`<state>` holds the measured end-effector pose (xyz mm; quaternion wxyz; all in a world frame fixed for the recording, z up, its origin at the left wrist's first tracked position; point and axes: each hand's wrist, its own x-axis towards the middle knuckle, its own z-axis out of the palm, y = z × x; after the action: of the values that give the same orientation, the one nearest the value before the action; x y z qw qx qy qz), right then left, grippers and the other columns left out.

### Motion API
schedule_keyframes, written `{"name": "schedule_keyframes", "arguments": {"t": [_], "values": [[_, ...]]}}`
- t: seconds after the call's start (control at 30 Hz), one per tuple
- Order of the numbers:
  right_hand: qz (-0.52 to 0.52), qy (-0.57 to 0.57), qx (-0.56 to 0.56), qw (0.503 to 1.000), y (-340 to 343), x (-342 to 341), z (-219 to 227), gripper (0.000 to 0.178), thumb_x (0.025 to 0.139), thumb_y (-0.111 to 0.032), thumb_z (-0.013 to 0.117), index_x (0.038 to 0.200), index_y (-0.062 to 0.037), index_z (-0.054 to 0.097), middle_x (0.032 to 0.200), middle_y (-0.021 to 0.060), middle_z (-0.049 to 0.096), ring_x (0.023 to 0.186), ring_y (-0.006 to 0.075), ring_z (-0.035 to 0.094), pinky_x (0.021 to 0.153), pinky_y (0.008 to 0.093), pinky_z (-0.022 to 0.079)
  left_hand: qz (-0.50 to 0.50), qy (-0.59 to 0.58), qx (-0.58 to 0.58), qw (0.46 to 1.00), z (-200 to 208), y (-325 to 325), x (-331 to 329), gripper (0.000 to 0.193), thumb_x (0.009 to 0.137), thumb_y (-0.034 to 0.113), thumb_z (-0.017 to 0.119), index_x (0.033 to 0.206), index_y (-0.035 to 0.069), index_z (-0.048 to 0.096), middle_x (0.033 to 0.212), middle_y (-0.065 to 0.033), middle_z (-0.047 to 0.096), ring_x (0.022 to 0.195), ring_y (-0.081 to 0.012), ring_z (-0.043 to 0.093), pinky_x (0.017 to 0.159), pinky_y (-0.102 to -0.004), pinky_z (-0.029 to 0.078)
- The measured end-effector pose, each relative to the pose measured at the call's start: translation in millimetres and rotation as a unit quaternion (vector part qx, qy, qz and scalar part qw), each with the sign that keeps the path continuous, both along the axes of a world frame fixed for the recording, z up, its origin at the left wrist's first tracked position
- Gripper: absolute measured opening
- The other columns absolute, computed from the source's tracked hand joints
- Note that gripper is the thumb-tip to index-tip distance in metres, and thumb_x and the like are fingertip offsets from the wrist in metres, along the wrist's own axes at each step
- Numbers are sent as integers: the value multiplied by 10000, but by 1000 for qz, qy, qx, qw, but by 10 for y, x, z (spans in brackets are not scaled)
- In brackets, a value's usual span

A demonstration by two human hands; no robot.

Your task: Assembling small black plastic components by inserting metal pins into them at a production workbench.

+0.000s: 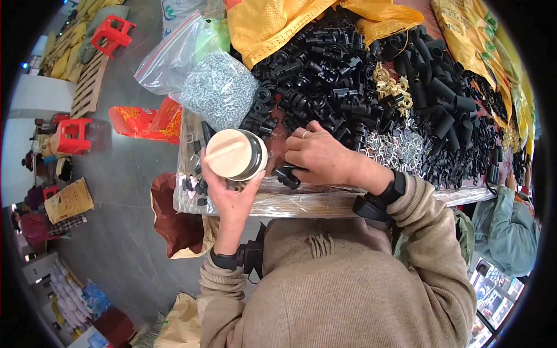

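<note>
My left hand (pixel 232 200) is wrapped round a short round container with a cream lid (pixel 229 153). A raised bar crosses the lid, and below it show a dark band and a pale rim. Just to its right, over the table's near edge, my right hand (pixel 319 153) has its fingers curled down on a small black plastic part (pixel 287 176). The fingertips are partly hidden. Beyond both hands spreads a heap of black plastic fittings (pixel 319 64). Silver metal hooks (pixel 397 148) lie to the right of my right hand.
A clear bag of small metal pieces (pixel 219 87) stands behind the container. Brass-coloured clips (pixel 391 87) and black tubes (pixel 444 90) lie farther right. Yellow sacks (pixel 272 26) line the back. An open brown bag (pixel 177 214) and red stools (pixel 73 136) are at left; a co-worker's sleeve (pixel 505 232) shows at right.
</note>
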<state>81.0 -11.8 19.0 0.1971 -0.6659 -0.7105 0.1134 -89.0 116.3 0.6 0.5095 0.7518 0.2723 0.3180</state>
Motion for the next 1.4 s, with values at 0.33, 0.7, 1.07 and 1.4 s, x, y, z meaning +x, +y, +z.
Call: {"name": "schedule_keyframes", "arguments": {"t": [0.33,0.7,1.07,1.4], "values": [[-53,-17,93,994,161,-31,-51,151,660,-163,583,778,-79,542,832,42,501,789,211,490,698,333,362,63,-38,-25,997,286,-26,-351,793,603,-18,709,1252,-29,253,1185,-168,424,1044,-227,491,868,-334,440],[-6,-127,143,982,485,-108,-291,310,709,-211,551,986,-72,566,1117,39,487,1100,201,410,825,396,351,67,-26,-62,995,188,-56,-452,765,601,-34,705,1237,-29,281,1180,-162,431,1038,-233,497,867,-342,445],[-48,-113,60,991,185,-131,-108,274,676,-227,606,892,-65,556,1021,45,518,1035,239,444,802,409,350,4,-46,-97,994,61,-16,-173,775,601,-32,711,1234,-35,266,1170,-160,428,1038,-227,493,863,-332,447],[2,-15,-25,1000,-7,-249,11,207,636,-228,628,742,-75,535,804,51,478,830,216,468,723,362,344,-33,-40,-119,992,-22,19,-19,818,602,17,736,1239,-43,227,1155,-172,437,1031,-225,496,879,-323,426]]}}
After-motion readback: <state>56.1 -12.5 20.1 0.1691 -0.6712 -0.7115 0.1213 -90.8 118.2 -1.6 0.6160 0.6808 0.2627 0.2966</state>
